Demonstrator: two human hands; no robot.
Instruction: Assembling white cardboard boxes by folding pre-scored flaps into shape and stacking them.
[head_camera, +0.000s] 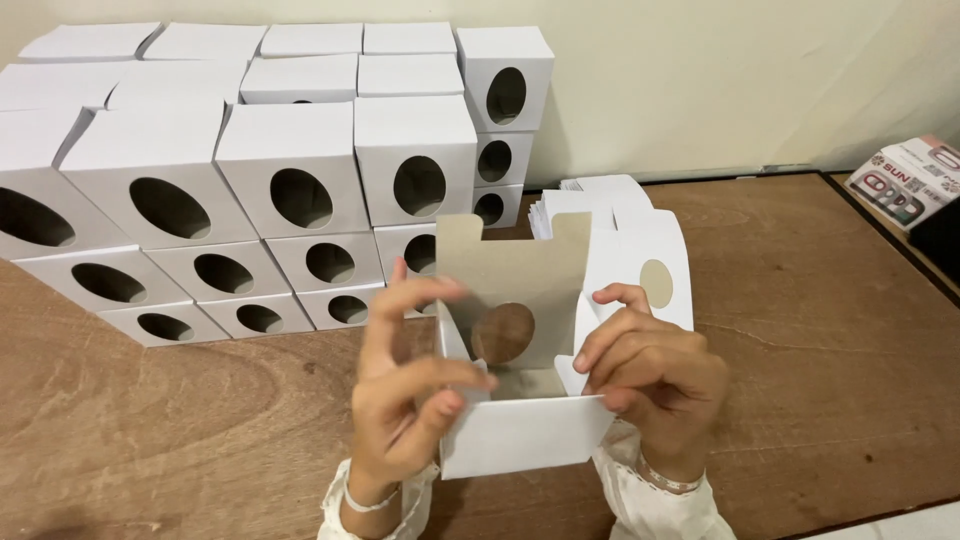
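Observation:
I hold a partly folded white cardboard box (520, 435) with a grey inside and an oval hole, above the wooden table (800, 330). My left hand (405, 400) pinches its left side flap. My right hand (655, 385) grips the right flap and the front wall. The box's top flaps stand open. Behind it lies a stack of flat white box blanks (600, 200), one with an oval hole showing.
Several finished white boxes with oval holes (300, 180) are stacked in rows at the back left against the wall. A small printed carton (910, 180) sits at the far right edge, next to a dark object.

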